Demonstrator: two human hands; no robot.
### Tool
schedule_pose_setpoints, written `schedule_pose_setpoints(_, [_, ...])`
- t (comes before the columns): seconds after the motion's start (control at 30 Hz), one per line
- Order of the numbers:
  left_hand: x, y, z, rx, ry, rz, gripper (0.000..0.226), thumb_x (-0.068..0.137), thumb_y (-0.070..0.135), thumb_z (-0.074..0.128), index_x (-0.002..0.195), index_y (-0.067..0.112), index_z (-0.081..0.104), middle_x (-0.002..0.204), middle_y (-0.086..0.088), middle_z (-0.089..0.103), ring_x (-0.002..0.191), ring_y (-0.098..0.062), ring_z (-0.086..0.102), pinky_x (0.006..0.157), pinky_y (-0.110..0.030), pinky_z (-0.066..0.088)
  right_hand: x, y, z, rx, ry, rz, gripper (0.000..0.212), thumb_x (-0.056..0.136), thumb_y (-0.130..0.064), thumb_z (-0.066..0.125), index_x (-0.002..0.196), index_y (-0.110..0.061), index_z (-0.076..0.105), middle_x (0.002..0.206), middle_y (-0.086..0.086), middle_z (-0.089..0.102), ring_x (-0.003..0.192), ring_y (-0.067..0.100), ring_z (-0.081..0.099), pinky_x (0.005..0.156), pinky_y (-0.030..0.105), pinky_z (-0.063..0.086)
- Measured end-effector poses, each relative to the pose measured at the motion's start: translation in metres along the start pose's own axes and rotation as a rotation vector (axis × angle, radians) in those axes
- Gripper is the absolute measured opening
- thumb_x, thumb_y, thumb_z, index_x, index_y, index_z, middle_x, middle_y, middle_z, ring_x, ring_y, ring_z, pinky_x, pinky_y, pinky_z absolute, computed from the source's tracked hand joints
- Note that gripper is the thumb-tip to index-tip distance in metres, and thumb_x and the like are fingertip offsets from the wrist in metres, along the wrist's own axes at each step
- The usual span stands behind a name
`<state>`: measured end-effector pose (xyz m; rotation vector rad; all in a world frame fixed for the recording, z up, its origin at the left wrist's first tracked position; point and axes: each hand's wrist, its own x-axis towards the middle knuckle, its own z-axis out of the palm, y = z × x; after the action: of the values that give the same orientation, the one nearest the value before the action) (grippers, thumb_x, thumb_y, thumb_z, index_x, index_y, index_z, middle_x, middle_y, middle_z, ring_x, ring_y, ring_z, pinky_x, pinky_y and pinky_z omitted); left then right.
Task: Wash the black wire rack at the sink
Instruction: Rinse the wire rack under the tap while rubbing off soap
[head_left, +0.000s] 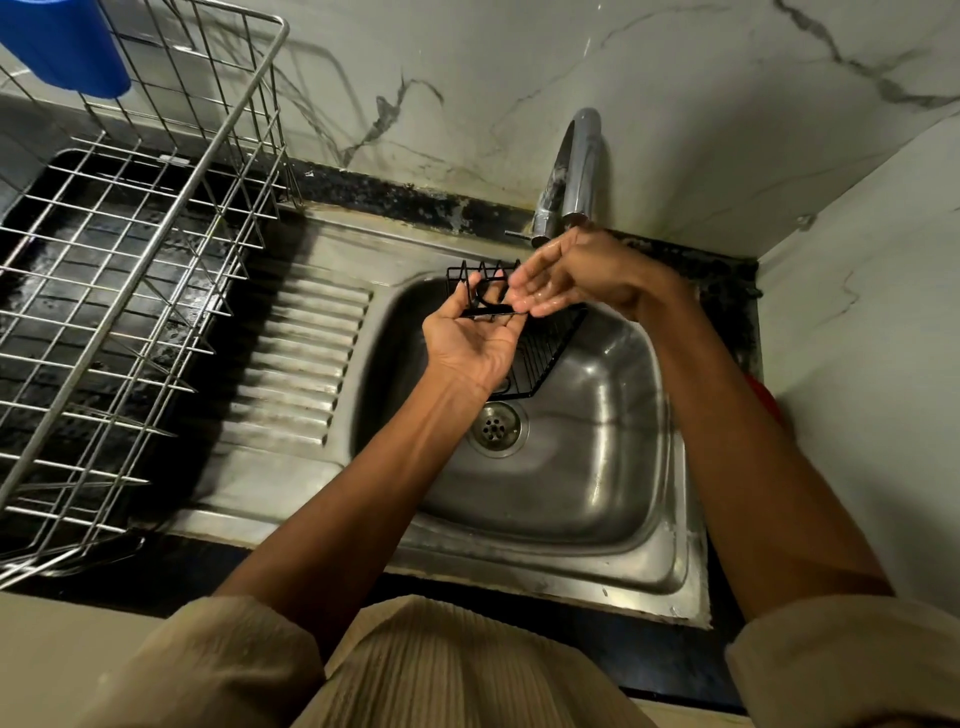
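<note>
One steel sink (670, 540) sits below marble-patterned wall (623, 62).

Left hand (475, 340) is palm-up over the steel sink (613, 499), gripping the black wire rack (540, 353) by its edge — the rack hangs tilted above the drain (494, 427). Wet right hand (566, 275) rests its fingers (524, 299) on the rack just under the tap (579, 166). Silver dish rack (130, 291) sits on the table to the left.
</note>
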<state>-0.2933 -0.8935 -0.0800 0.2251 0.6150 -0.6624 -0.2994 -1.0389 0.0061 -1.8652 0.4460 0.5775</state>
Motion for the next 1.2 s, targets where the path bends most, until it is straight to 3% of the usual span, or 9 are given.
schedule_pose_setpoints(0.1, [-0.004,0.003,0.000,0.035,0.031,-0.009,0.029,0.104,0.024,0.042,0.097,0.007,0.065,0.133,-0.021,0.059,0.133,-0.038,0.053,0.114,-0.054,0.039,-0.002,-0.001,-0.005,-0.072,0.163,0.080,0.032,0.094,0.007,0.036,0.100,0.007,0.068,0.097,0.026,0.073,0.086,0.032,0.075,0.078,0.039,0.062])
schedule_pose_setpoints(0.17, [-0.006,0.004,0.000,0.094,0.055,-0.020,0.036,0.107,0.027,0.036,0.101,0.008,0.065,0.139,-0.020,0.059,0.130,-0.039,0.055,0.114,-0.053,0.039,0.000,-0.001,-0.005,-0.027,0.272,0.060,0.029,0.096,0.005,0.039,0.106,0.011,0.066,0.098,0.029,0.070,0.082,0.030,0.072,0.072,0.031,0.060])
schedule_pose_setpoints(0.23, [-0.008,0.003,0.000,0.187,0.076,-0.041,0.041,0.109,0.030,0.030,0.102,0.010,0.065,0.140,-0.019,0.059,0.130,-0.038,0.056,0.115,-0.051,0.038,0.003,-0.001,-0.003,0.064,0.254,0.024,0.034,0.093,0.013,0.038,0.119,0.013,0.060,0.102,0.023,0.068,0.082,0.023,0.067,0.071,0.024,0.056])
schedule_pose_setpoints(0.37, [-0.012,0.001,-0.001,0.318,0.104,-0.084,0.045,0.111,0.032,0.025,0.101,0.007,0.061,0.126,-0.021,0.066,0.134,-0.038,0.053,0.115,-0.048,0.038,0.007,0.006,-0.001,0.240,0.008,-0.012,0.044,0.089,0.021,0.036,0.120,0.005,0.062,0.117,0.021,0.069,0.108,0.026,0.070,0.094,0.034,0.056])
schedule_pose_setpoints(0.47, [-0.015,0.004,-0.003,0.368,0.124,-0.090,0.046,0.111,0.029,0.026,0.099,0.001,0.060,0.131,-0.021,0.063,0.132,-0.038,0.055,0.110,-0.046,0.042,0.007,0.009,-0.001,0.175,0.134,-0.020,0.038,0.090,0.019,0.040,0.117,0.007,0.064,0.112,0.022,0.070,0.103,0.027,0.072,0.088,0.032,0.059])
schedule_pose_setpoints(0.67, [-0.014,0.016,-0.005,0.252,0.161,-0.049,0.036,0.111,0.020,0.030,0.098,0.001,0.058,0.103,-0.024,0.069,0.096,-0.037,0.066,0.100,-0.048,0.050,0.002,0.012,-0.010,0.130,0.222,-0.007,0.040,0.084,0.022,0.036,0.102,0.008,0.069,0.097,0.024,0.073,0.086,0.030,0.075,0.081,0.038,0.062])
schedule_pose_setpoints(0.9, [-0.013,0.026,-0.013,0.143,0.111,-0.002,0.034,0.110,0.024,0.034,0.111,0.000,0.059,0.099,-0.025,0.072,0.095,-0.041,0.067,0.096,-0.051,0.050,0.000,0.007,-0.019,0.075,0.246,0.003,0.038,0.085,0.019,0.035,0.102,0.011,0.068,0.094,0.025,0.073,0.087,0.032,0.075,0.089,0.044,0.059])
schedule_pose_setpoints(1.03, [-0.015,0.034,-0.017,0.078,0.099,0.030,0.036,0.109,0.022,0.035,0.104,-0.003,0.060,0.092,-0.025,0.072,0.091,-0.042,0.067,0.095,-0.052,0.049,0.002,0.007,-0.019,0.080,0.241,0.012,0.040,0.083,0.018,0.033,0.099,0.011,0.069,0.093,0.026,0.073,0.088,0.033,0.075,0.090,0.045,0.058])
schedule_pose_setpoints(1.2, [-0.018,0.045,-0.021,0.017,0.106,0.056,0.038,0.111,0.019,0.031,0.106,-0.005,0.060,0.101,-0.026,0.069,0.095,-0.043,0.066,0.096,-0.054,0.047,0.003,0.007,-0.019,0.058,0.223,0.024,0.042,0.081,0.020,0.033,0.100,0.011,0.068,0.094,0.025,0.073,0.088,0.033,0.075,0.090,0.045,0.059])
